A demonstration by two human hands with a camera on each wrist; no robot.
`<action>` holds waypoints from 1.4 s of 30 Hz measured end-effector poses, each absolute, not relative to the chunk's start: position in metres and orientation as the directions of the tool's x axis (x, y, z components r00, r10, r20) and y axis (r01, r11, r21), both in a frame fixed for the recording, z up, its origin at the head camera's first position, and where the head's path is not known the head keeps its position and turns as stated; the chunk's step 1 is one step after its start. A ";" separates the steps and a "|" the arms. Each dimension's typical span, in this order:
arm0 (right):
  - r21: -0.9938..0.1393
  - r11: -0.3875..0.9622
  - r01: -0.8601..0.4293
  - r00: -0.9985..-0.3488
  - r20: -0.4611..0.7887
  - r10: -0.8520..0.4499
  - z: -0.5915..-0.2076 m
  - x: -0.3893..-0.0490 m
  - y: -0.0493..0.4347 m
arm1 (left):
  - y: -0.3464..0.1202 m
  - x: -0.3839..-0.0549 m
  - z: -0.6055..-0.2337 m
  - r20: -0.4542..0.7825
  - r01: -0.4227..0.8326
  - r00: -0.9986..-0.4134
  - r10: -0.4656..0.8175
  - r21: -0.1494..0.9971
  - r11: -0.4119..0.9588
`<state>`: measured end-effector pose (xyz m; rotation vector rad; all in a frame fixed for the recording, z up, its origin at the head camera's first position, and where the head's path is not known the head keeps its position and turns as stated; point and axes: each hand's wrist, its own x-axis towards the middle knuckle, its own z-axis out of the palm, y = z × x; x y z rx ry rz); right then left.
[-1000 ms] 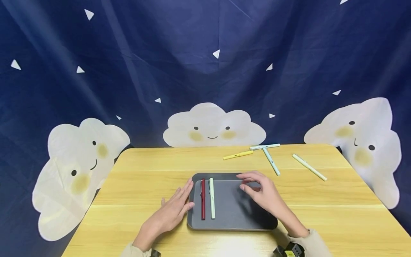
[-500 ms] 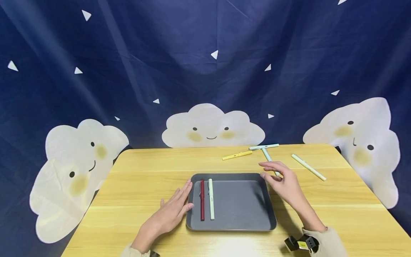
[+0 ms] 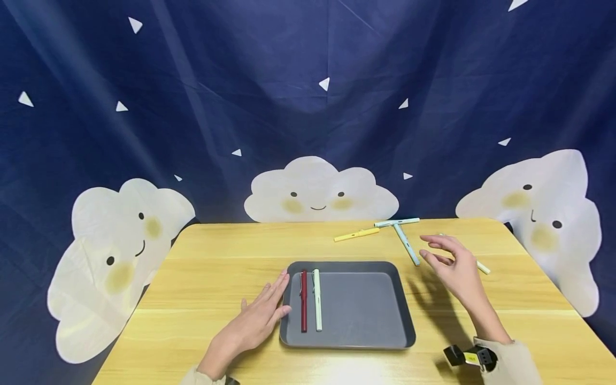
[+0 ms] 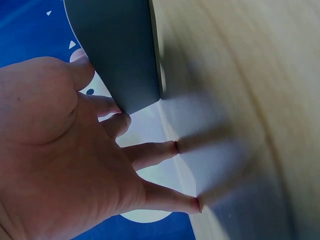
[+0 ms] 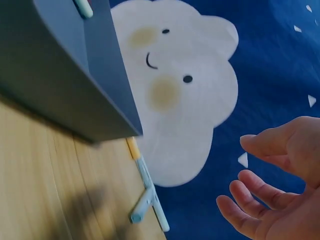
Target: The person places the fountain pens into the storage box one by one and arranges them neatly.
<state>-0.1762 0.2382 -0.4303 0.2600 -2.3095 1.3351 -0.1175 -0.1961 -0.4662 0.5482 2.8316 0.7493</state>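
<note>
My left hand (image 3: 257, 321) lies beside the dark grey tray (image 3: 361, 307), touching its left edge, fingers straight. The left wrist view shows the thumb and nearer fingers against the tray's side (image 4: 117, 50), with two fingers reaching down to the table. Inside the tray, at its left, a dark red pen (image 3: 303, 302) and a pale green pen (image 3: 317, 300) lie side by side. My right hand (image 3: 457, 270) hovers above the table right of the tray, fingers loosely bent and holding nothing. It partly hides another pale green pen (image 3: 483, 268); a light blue pen (image 3: 407, 246) lies left of its fingertips.
Toward the table's back edge lie a yellow pen (image 3: 357, 235) and a paler blue pen (image 3: 404, 221), which meets the end of the light blue one. A dark blue curtain (image 3: 289, 117) with cloud faces hangs behind the wooden table (image 3: 216, 267).
My right hand has moved from over the tray rightward, past the light blue pen, to in front of the pale green pen on the table. My left hand has stayed at the tray.
</note>
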 end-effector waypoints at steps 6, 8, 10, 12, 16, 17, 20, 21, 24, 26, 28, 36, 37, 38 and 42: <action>-0.750 0.559 -0.353 -0.876 0.475 0.084 -0.437 -0.182 0.260 | -0.197 -0.117 -0.467 -0.056 0.308 -0.921 0.385 0.502 0.808; -0.741 0.579 -0.339 -0.876 0.474 0.093 -0.442 -0.184 0.268 | -0.197 -0.117 -0.468 -0.059 0.308 -0.920 0.387 0.500 0.809; -0.739 0.588 -0.329 -0.875 0.472 0.104 -0.447 -0.186 0.276 | -0.197 -0.117 -0.469 -0.061 0.309 -0.920 0.388 0.496 0.812; -0.744 0.587 -0.319 -0.875 0.470 0.120 -0.451 -0.188 0.283 | -0.197 -0.117 -0.470 -0.061 0.309 -0.920 0.387 0.495 0.812; -0.751 0.595 -0.287 -0.877 0.456 0.152 -0.452 -0.192 0.290 | -0.199 -0.117 -0.470 -0.052 0.311 -0.922 0.385 0.492 0.813; -0.750 0.601 -0.278 -0.877 0.452 0.159 -0.452 -0.193 0.292 | -0.199 -0.117 -0.470 -0.052 0.310 -0.922 0.383 0.493 0.813; -0.754 0.605 -0.255 -0.882 0.438 0.173 -0.452 -0.194 0.297 | -0.200 -0.117 -0.470 -0.053 0.307 -0.924 0.379 0.491 0.816; -0.755 0.606 -0.250 -0.885 0.433 0.173 -0.452 -0.194 0.299 | -0.199 -0.117 -0.470 -0.055 0.305 -0.924 0.378 0.491 0.816; -0.765 0.600 -0.236 -0.893 0.414 0.177 -0.455 -0.192 0.305 | -0.199 -0.117 -0.470 -0.058 0.307 -0.922 0.382 0.493 0.814; -0.767 0.601 -0.226 -0.897 0.405 0.179 -0.457 -0.192 0.310 | -0.198 -0.118 -0.470 -0.059 0.311 -0.919 0.389 0.497 0.810; -0.755 0.621 -0.211 -0.901 0.397 0.177 -0.460 -0.192 0.315 | -0.197 -0.118 -0.470 -0.062 0.314 -0.917 0.395 0.501 0.807; -0.633 0.753 -0.181 -0.910 0.398 0.115 -0.469 -0.200 0.331 | -0.195 -0.118 -0.469 -0.078 0.302 -0.918 0.389 0.500 0.812; -0.620 0.762 -0.185 -0.909 0.402 0.107 -0.469 -0.202 0.332 | -0.196 -0.118 -0.469 -0.078 0.301 -0.918 0.388 0.498 0.813; -0.606 0.773 -0.190 -0.908 0.409 0.098 -0.470 -0.204 0.334 | -0.196 -0.118 -0.469 -0.076 0.302 -0.919 0.387 0.497 0.814; -0.556 0.804 -0.211 -0.902 0.428 0.059 -0.473 -0.211 0.340 | -0.197 -0.117 -0.469 -0.070 0.304 -0.920 0.386 0.493 0.815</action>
